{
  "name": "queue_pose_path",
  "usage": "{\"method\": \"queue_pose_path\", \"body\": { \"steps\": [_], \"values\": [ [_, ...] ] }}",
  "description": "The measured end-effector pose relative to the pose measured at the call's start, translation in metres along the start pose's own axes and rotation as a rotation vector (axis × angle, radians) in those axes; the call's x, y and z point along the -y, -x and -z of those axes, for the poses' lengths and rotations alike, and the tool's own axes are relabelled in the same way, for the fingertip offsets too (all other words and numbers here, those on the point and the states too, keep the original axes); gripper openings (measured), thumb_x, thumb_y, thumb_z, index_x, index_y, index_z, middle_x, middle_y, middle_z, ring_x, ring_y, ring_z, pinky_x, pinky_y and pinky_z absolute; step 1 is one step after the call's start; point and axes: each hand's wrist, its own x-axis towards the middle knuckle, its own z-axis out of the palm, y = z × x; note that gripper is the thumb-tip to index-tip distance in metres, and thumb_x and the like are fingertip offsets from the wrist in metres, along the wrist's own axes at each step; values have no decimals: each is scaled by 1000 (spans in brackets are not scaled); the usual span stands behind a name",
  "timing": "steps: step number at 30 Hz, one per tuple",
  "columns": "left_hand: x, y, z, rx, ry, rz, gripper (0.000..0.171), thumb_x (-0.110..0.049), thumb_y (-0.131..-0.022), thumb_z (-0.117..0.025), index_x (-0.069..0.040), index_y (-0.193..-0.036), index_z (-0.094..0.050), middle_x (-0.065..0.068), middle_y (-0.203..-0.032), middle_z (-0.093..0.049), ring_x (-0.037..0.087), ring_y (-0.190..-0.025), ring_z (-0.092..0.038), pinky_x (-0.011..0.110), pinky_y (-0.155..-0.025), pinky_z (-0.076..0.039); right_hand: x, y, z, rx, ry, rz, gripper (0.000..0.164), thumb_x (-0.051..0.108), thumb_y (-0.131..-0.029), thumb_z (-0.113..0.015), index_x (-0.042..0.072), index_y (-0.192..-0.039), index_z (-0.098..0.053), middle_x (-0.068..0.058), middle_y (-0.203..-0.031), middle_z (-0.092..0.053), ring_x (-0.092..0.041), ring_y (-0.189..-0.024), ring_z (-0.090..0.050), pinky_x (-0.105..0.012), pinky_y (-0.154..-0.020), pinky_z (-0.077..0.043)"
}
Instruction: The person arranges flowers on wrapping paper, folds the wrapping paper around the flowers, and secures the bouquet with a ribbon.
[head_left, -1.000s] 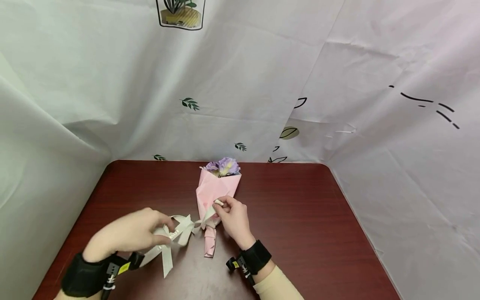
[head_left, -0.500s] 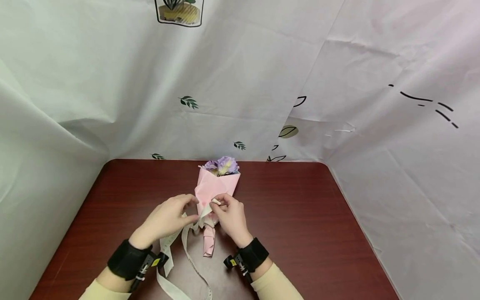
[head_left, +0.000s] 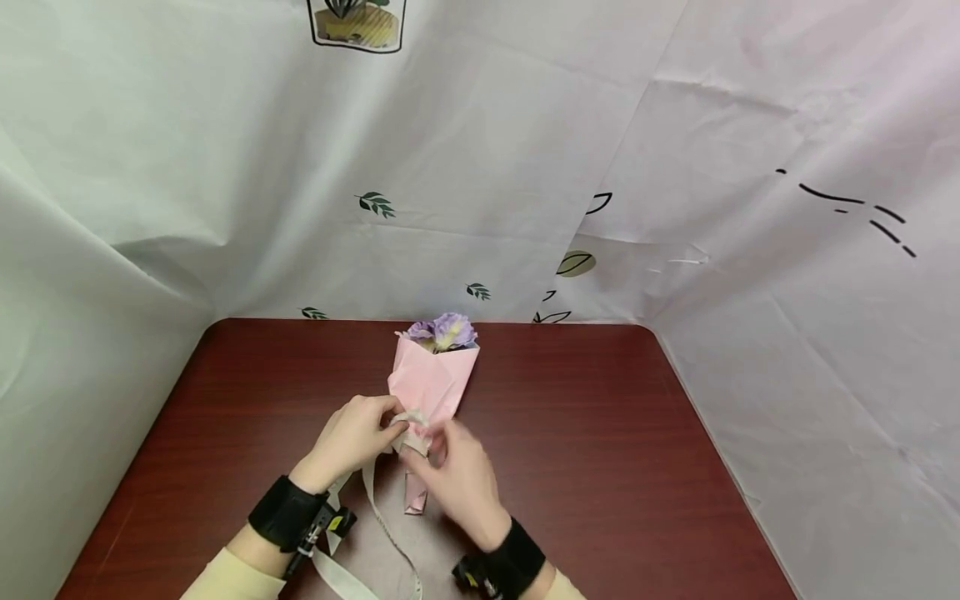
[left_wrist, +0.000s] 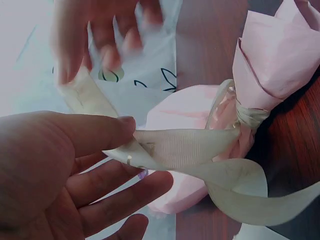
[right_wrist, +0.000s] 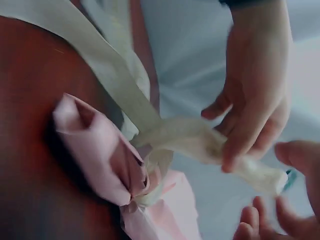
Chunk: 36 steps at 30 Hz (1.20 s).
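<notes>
A small bouquet of purple flowers [head_left: 447,332] in pink wrapping paper [head_left: 427,379] lies on the table, its paper-wrapped handle [head_left: 415,493] toward me. A cream ribbon [left_wrist: 187,147] is tied round its narrow neck. My left hand [head_left: 356,437] pinches a folded length of this ribbon between thumb and forefinger, over the lower part of the wrap. Close beside it on the right is my right hand [head_left: 461,479], blurred, with thumb and fingers spread apart around the ribbon's short end [right_wrist: 272,180] in the right wrist view.
Long ribbon tails [head_left: 341,575] trail over the dark red-brown table [head_left: 600,450] toward the near edge, passing by the left wrist. White printed cloth [head_left: 480,167] hangs behind the table and along both sides.
My left hand has come in from the left, dropped the ribbon tails and taken the ribbon near the neck. The right hand has let go of the ribbon's end and moved down.
</notes>
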Motion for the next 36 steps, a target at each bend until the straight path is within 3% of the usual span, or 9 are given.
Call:
{"method": "queue_pose_path", "body": {
  "steps": [6,10,17,20,23,25,28,32,36],
  "values": [
    [4,3,2,13,14,40,15,-18,-97,-81,-23,-87,-71,-12,-66,-53,5,-56,-47,27,-50,-37,4,53,-7,343,326,29,39,60,-78,-86,30,-68,-63,20,-62,-51,-1,-54,-47,-24,-48,-37],
    [6,3,1,24,26,47,11,-18,-99,-79,-21,-92,-72,-10,-68,-56,7,-57,-48,28,-51,-39,0,62,-10,409,314,69,29,41,-81,-86,29,-67,-64,21,-64,-52,2,-56,-48,-21,-49,-38],
    [8,2,-2,4,40,29,12,-16,-100,-78,-21,-92,-71,-8,-66,-51,7,-56,-44,28,-52,-35,-9,40,18,528,-291,-60,2,18,-100,-69,18,-99,-68,11,-82,-74,3,-64,-53,-15,-60,-41],
    [9,2,-3,-5,44,27,13,-16,-99,-79,-21,-91,-70,-8,-65,-49,7,-56,-43,28,-52,-34,-8,29,35,567,-512,-133,9,17,-108,-63,10,-113,-65,-6,-92,-79,-7,-75,-66,-19,-70,-47],
    [10,2,-4,-14,49,30,13,-16,-99,-79,-21,-91,-70,-7,-66,-50,8,-57,-44,29,-53,-35,-9,21,49,608,-698,-174,21,11,-108,-63,-2,-123,-61,-10,-93,-75,-14,-81,-72,-24,-79,-56],
    [11,2,-5,-19,52,31,13,-16,-99,-79,-21,-91,-70,-6,-68,-51,9,-58,-45,29,-53,-36,-12,17,58,625,-754,-186,27,7,-105,-66,-8,-127,-59,-7,-91,-71,-15,-75,-72,-27,-73,-60],
    [13,1,-6,-38,49,31,13,-16,-99,-79,-20,-92,-70,-5,-68,-51,9,-58,-44,30,-54,-35,-17,12,77,650,-679,-152,32,9,-102,-71,-6,-129,-62,2,-86,-66,-6,-61,-59,-21,-57,-53],
    [15,1,-6,-65,41,35,12,-15,-99,-79,-20,-93,-71,-7,-69,-51,9,-58,-45,30,-53,-36,-18,6,112,678,-460,-75,29,18,-101,-75,5,-127,-70,3,-78,-66,-2,-56,-45,-18,-52,-37],
    [16,1,-7,-62,45,56,12,-16,-100,-78,-21,-93,-70,-8,-69,-51,11,-57,-45,31,-53,-35,-13,1,151,668,-276,-20,26,25,-100,-78,17,-124,-73,2,-76,-71,-3,-57,-50,-20,-52,-39]
  ]
}}
